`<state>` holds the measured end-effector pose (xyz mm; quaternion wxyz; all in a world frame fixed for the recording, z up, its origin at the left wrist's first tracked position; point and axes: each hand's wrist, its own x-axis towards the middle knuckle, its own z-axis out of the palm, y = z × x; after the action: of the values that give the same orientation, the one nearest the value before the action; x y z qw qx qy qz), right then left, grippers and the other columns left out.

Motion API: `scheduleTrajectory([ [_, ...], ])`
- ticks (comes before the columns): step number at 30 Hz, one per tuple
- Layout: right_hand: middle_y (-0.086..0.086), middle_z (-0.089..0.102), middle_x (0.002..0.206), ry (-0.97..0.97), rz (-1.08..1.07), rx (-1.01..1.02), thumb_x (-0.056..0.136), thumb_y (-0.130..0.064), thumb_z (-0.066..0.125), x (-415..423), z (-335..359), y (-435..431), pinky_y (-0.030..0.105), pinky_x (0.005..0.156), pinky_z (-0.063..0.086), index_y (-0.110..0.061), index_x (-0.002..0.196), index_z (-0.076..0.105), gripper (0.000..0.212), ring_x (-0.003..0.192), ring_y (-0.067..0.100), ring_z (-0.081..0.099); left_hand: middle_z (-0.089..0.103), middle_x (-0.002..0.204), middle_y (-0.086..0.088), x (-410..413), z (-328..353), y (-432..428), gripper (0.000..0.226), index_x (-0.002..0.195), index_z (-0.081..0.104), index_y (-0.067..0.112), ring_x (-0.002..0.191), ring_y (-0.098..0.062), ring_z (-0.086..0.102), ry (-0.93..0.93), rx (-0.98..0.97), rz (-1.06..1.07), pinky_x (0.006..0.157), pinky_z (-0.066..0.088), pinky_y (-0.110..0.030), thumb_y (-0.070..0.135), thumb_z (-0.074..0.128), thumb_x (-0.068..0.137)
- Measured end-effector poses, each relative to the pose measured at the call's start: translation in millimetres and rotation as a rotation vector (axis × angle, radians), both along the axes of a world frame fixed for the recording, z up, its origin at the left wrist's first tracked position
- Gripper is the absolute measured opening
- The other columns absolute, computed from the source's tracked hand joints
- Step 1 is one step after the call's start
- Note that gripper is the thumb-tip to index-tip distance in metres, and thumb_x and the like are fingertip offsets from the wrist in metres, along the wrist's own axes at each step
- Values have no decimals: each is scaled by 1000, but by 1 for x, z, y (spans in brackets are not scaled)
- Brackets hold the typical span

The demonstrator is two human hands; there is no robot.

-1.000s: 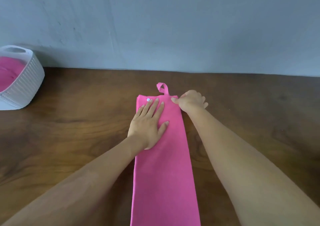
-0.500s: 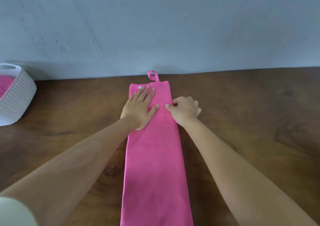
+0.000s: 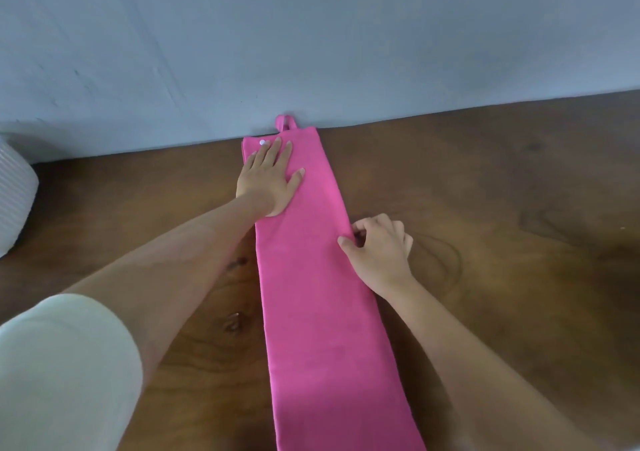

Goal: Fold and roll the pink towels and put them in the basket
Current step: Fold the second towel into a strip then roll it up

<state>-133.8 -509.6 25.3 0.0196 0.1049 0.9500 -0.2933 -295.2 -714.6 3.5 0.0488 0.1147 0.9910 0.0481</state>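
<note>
Plainly, the pink towel (image 3: 322, 312) lies as a folded strip on the worktop (image 3: 485, 208). Your left hand (image 3: 268, 180) presses flat on its far end; your right hand (image 3: 377, 246) pinches its right edge. It looks soft, light, limp: take an end's corners.

The towel (image 3: 322, 294) lies lengthwise on the table (image 3: 502, 208), its far end at the wall (image 3: 311, 35) behind, its loop (image 3: 285, 123) against that wall. The left hand (image 3: 268, 180) rests flat on the far end; the right hand (image 3: 379, 249) pinches the right edge, nearer. The basket (image 3: 14, 201) stands at far left, near the wall.
</note>
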Motion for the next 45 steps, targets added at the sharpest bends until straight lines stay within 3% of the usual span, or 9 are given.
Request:
scheduleTrajectory([
  [12,-11,51,106,-20,-200,102,99,-45,53,133,3,-9,35,103,29,-25,97,65,24,103,12,38,2,170,-11,2,3,-1,76,163,3,22,157,-31,0,18,-26,-30,126,7,-49,64,6,101],
  [16,-8,51,99,-56,-263,147,101,-44,49,181,3,-12,35,95,32,-24,87,60,27,100,15,40,16,166,-20,8,10,1,73,160,17,15,154,-38,11,34,-12,-10,123,17,-53,59,14,103],
  [19,-10,50,97,-83,-303,184,101,-46,49,216,3,-13,33,88,29,-25,90,60,26,97,14,38,37,155,-23,12,10,0,60,149,39,4,145,-40,32,85,104,-152,116,31,-57,44,28,106],
  [24,-11,57,95,-87,-355,212,104,-40,43,254,5,-16,36,87,38,-24,98,60,23,93,14,47,29,163,-15,17,4,-10,58,155,34,11,152,-35,23,55,171,-250,124,19,-51,44,25,109],
  [27,-7,63,89,-82,-430,91,107,-36,37,260,13,-13,40,79,49,-25,100,53,21,84,17,59,26,165,-15,26,1,-12,60,156,31,12,153,-35,21,75,174,-194,125,17,-51,47,22,108],
  [31,-9,61,82,-102,-445,137,108,-40,32,254,18,6,35,66,45,-26,102,45,20,75,15,59,25,165,-14,45,-1,-17,58,157,29,12,153,-35,19,79,190,-91,125,17,-51,42,23,108],
  [37,-5,64,72,-129,-510,224,97,-58,51,236,17,61,37,67,55,-26,88,52,33,70,18,62,27,164,-15,77,-3,-25,57,155,32,10,152,-37,21,116,181,64,123,19,-53,40,24,107],
  [42,-6,63,71,-175,-494,310,89,-71,55,205,23,96,30,60,44,-24,80,56,47,67,14,59,31,161,-18,93,-3,-32,56,151,37,7,148,-42,24,115,142,176,119,25,-57,39,29,105],
  [45,-4,61,73,-241,-402,427,90,-74,48,183,25,118,33,64,45,-22,80,57,54,71,21,60,29,162,-18,104,-2,-33,58,153,34,8,149,-42,23,103,117,249,120,23,-56,40,27,105],
])
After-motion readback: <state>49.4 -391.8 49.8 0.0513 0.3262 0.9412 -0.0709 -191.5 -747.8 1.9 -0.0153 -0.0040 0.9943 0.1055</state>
